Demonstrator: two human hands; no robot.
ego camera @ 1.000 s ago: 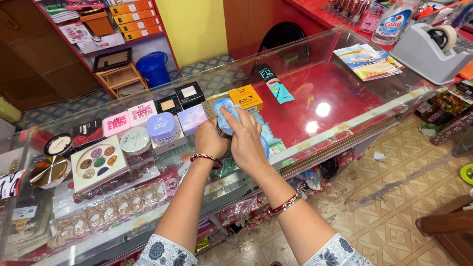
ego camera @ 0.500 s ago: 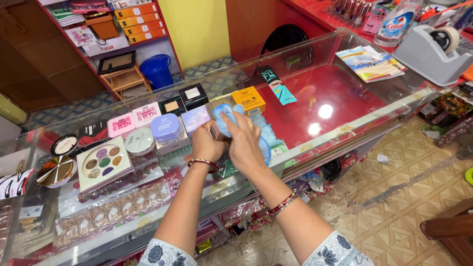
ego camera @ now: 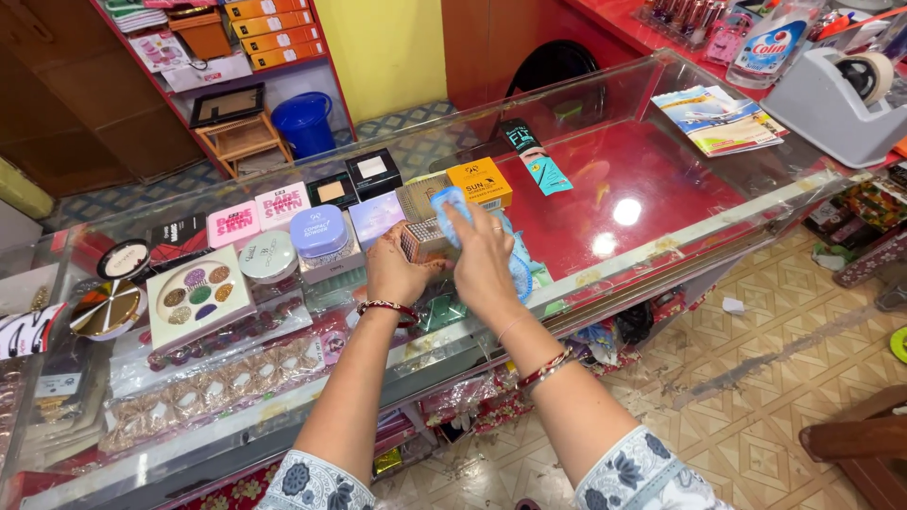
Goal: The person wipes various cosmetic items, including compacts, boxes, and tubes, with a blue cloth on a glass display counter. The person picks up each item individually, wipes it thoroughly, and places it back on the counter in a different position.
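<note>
Between the left hand's fingers [ego camera: 408,247], a small box [ego camera: 422,241] under the blue cloth [ego camera: 452,210].

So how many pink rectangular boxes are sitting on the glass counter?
2: both pink boxes stand side by side behind the round lilac jar, left of the left hand. None seem hidden.

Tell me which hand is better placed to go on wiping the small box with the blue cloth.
Right, probably. The right hand already has the blue cloth pressed on the small box, while the left hand grips that box from below and steadies it over the glass counter.
</note>
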